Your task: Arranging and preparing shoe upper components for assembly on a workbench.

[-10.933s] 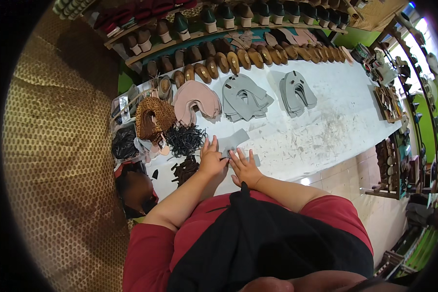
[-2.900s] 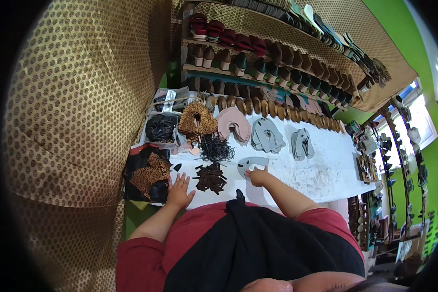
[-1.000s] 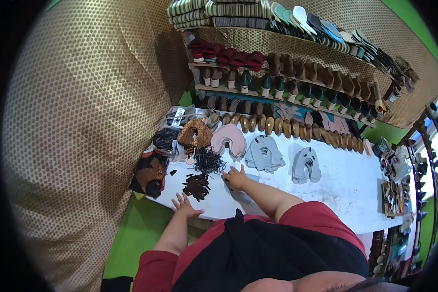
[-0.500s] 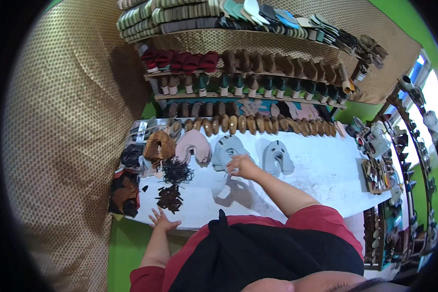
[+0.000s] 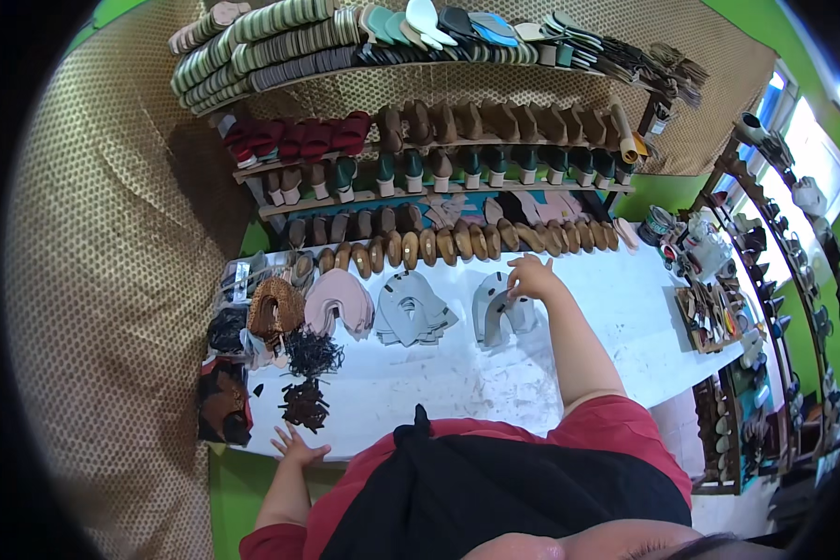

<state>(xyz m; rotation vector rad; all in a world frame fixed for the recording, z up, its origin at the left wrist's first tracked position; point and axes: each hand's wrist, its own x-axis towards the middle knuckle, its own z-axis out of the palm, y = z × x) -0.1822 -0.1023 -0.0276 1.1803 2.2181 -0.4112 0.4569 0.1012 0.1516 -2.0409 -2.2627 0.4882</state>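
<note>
Right hand (image 5: 532, 277): fingers bent down over the right grey stack; whether they pinch anything I cannot tell.
Left hand (image 5: 297, 450): fingers spread at the table's near edge, gripping nothing.
Shelf rack (image 5: 420, 197): striped soles on the top board, burgundy slippers at the left below, block-heeled shoes under those.
White table (image 5: 616, 308): brown shoe lasts (image 5: 428, 246) line its far edge.
Wooden tray (image 5: 721, 344): at the table's right end, full of hand tools in a jumble.
Black bag (image 5: 238, 431): front left corner; leopard-print scraps lie in or on it, I cannot tell which.
Clear plastic box (image 5: 229, 353): left end, holding a black bundle (image 5: 226, 329).
Tin (image 5: 658, 221): far right corner, contents unclear.
Shoe uppers: U-shaped, in 4 stacks from left to right: leopard-print stack (image 5: 275, 305), pink stack (image 5: 339, 301), left grey stack (image 5: 411, 308), right grey stack (image 5: 491, 308), the last under the right hand.
Strip heaps: 2, black strips (image 5: 314, 352) and, nearer, dark brown strips (image 5: 304, 404).
Black scrap (image 5: 258, 390): beside the brown strips, apart from them.
</note>
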